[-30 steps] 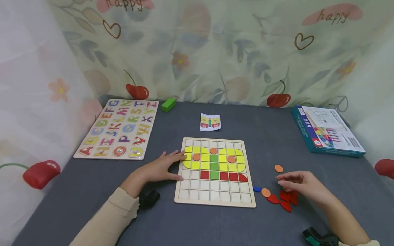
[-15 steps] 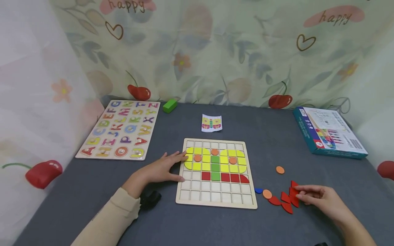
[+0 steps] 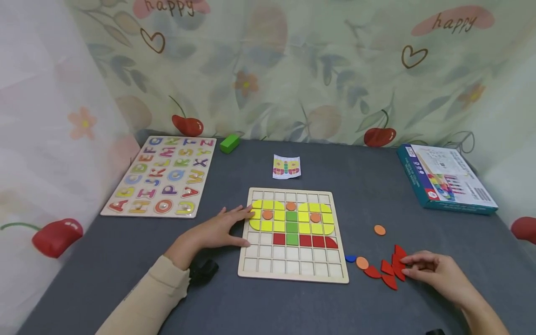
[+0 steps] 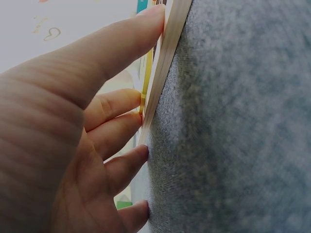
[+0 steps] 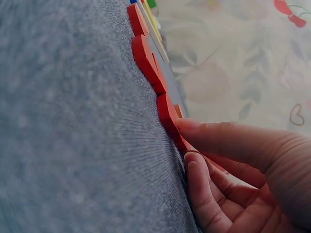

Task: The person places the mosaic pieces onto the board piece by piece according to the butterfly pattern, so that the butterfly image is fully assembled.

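A wooden grid board (image 3: pixel 278 268) lies on the dark cloth in the head view. It carries yellow, green, orange and red pieces in a butterfly-like pattern. My left hand (image 3: pixel 212 231) rests with spread fingers at the board's left edge; its thumb touches the side of the board. At the right, my right hand (image 3: pixel 441 275) has its thumb and curled fingers on a red quarter-circle piece (image 3: pixel 397 266) in a small group on the cloth. In the right wrist view the thumb presses a red piece (image 5: pixel 168 114); the other fingertips are partly hidden.
Several red pieces (image 3: pixel 389 282), orange discs (image 3: pixel 362 263) and a blue disc (image 3: pixel 351 258) lie right of the board. A picture card (image 3: pixel 286 166) lies behind it. An alphabet board (image 3: pixel 161 179), a green block (image 3: pixel 229 143) and a box (image 3: pixel 450 179) stand farther back.
My right hand has moved right and down from beside the upper orange disc to the red pieces, and a few of them have shifted slightly. My left hand has stayed on the board.
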